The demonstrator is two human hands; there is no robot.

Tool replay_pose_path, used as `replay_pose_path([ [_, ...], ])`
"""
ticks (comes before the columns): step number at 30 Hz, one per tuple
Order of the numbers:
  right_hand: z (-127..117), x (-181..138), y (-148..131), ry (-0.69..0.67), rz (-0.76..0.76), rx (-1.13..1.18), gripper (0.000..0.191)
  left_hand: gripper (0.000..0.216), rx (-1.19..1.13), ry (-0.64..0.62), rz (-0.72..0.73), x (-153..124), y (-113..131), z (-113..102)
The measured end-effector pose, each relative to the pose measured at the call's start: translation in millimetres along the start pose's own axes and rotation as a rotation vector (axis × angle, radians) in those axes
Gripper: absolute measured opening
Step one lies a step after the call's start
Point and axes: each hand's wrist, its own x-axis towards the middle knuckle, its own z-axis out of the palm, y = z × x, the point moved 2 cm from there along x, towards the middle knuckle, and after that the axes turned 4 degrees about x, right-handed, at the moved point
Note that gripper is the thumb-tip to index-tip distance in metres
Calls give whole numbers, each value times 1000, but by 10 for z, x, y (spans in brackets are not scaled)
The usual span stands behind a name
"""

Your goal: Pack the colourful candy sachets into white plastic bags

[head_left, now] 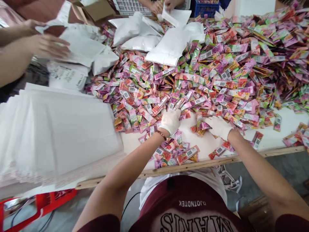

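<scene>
Both my hands wear white gloves and reach into a big heap of small pink, green and orange sachets (198, 74) spread over a white table (287, 125). My left hand (170, 120) is curled, its fingers closed on sachets at the heap's near edge. My right hand (218, 126) lies palm down with fingers bent over a few sachets (201, 125). Loose sachets (177, 151) lie near the table's front edge between my arms.
A thick stack of white mailer bags (55, 135) covers the table's left part. Filled white bags (169, 48) lie at the back. Another person's hands (45, 45) handle bags at far left; a third person's hands (161, 4) work at the top. A red crate (43, 203) sits below.
</scene>
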Motion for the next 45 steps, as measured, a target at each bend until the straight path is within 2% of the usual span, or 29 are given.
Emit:
replay_pose_path([
  [3,18,-28,-3,26,-26,37,51,25,-220,150,99,-271,-179,-9],
  [7,-90,35,-41,234,-40,265,44,19,-633,279,62,-540,-582,-116],
  [10,-181,304,-167,343,6,319,45,16,-720,400,7,-573,-873,-326],
  [13,-318,750,-386,447,17,360,51,27,-744,452,-58,-542,-1029,-539],
  [15,-416,1073,-537,421,9,321,56,32,-788,471,-103,-518,-1049,-611],
  [17,-481,1339,-641,325,52,195,58,31,-850,509,-134,-497,-1031,-607],
  [20,-452,1493,-699,208,166,31,55,28,-951,512,-159,-481,-1008,-484],
  [23,-226,1284,-743,77,136,8,46,30,-1007,492,-188,-521,-1042,-322],
  [27,129,590,-744,-55,-5,54,38,30,-1009,545,-187,-650,-1153,-173],
  [31,198,-53,-465,-116,-21,305,36,28,-960,513,-166,-717,-1217,-118],
  [33,87,-188,-257,-23,29,401,31,25,-936,481,-140,-676,-1160,-141],
  [35,-90,-181,-99,175,43,434,34,17,-922,394,-100,-566,-1005,-175],
  [37,-258,-64,-65,304,-49,384,39,10,-912,281,-85,-399,-769,-194],
  [38,-313,20,-96,297,-117,317,38,13,-898,222,-85,-302,-631,-192],
  [40,-343,197,-207,187,-216,111,38,20,-816,123,-74,-100,-343,-161],
  [42,-284,345,-317,60,-227,-103,42,22,-633,57,-51,86,-81,-105],
  [45,-129,468,-391,-38,-184,-285,47,26,-313,-40,-57,281,181,-2],
])
